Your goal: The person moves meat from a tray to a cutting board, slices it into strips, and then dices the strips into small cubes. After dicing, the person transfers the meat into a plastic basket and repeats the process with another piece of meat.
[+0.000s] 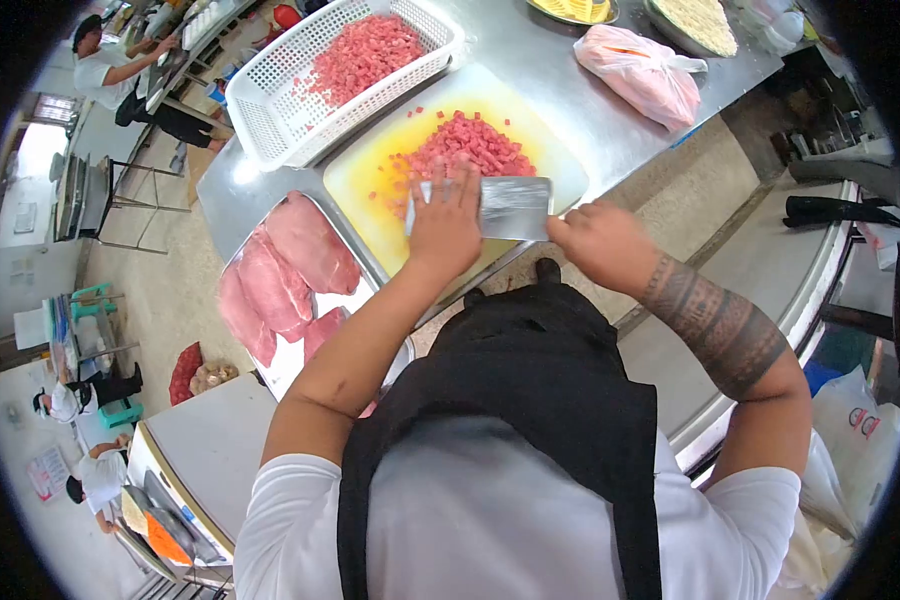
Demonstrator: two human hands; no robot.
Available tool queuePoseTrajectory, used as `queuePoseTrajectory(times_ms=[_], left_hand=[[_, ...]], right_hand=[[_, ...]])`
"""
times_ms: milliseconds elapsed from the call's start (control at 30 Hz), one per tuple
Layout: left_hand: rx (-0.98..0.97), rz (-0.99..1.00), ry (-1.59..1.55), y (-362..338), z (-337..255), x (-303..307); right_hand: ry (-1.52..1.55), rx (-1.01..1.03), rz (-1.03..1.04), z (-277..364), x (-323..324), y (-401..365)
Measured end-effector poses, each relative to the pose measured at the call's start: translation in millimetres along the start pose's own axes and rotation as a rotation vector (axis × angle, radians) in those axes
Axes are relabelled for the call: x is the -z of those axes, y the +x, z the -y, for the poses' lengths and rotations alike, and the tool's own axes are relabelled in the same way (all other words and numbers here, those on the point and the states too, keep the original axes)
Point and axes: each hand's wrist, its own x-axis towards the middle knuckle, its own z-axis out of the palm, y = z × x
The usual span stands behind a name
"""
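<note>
My right hand (600,245) is closed round the handle of a cleaver (517,208), whose wide blade lies across the cutting board (560,175). My left hand (448,220) rests on that blade with its fingers stretched out, hiding part of it. Just beyond the blade is a heap of diced pink meat (480,150), with a few loose cubes scattered to its left. The board is white with a yellow stain. At its left stands a metal tray (332,302) with several large slabs of raw meat (313,245).
A white perforated basket (260,110) with more diced meat stands behind the board. A tied plastic bag (638,75), a bowl of pale crumbs (698,22) and a dish of yellow pieces (575,8) are at the back right. Other people work at the left.
</note>
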Motion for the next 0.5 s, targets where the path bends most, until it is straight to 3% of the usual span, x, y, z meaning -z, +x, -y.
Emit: queuePoseTrajectory(times_ms=[100,133,233,333,500], left_hand=[[0.103,0.065,-0.047,-4.0,44.6,0.9],[0.168,-0.012,-0.116,-7.7,64.2,-15.2],[0.408,-0.161,-0.333,-15.7,111.6,-66.6],[0.589,-0.191,-0.424,7.7,101.9,-82.8],[0.438,-0.290,-0.661,47.5,39.4,-86.0]], right_hand=[[0.059,-0.100,-0.058,-20.1,11.6,-32.3],[0.084,-0.141,-0.082,-27.4,13.6,-41.4],[0.093,-0.508,0.060,-46.9,1.8,-59.7],[0.177,-0.690,0.090,-63.0,-17.7,-49.5],[0.383,-0.706,0.075,-41.0,-60.1,12.6]])
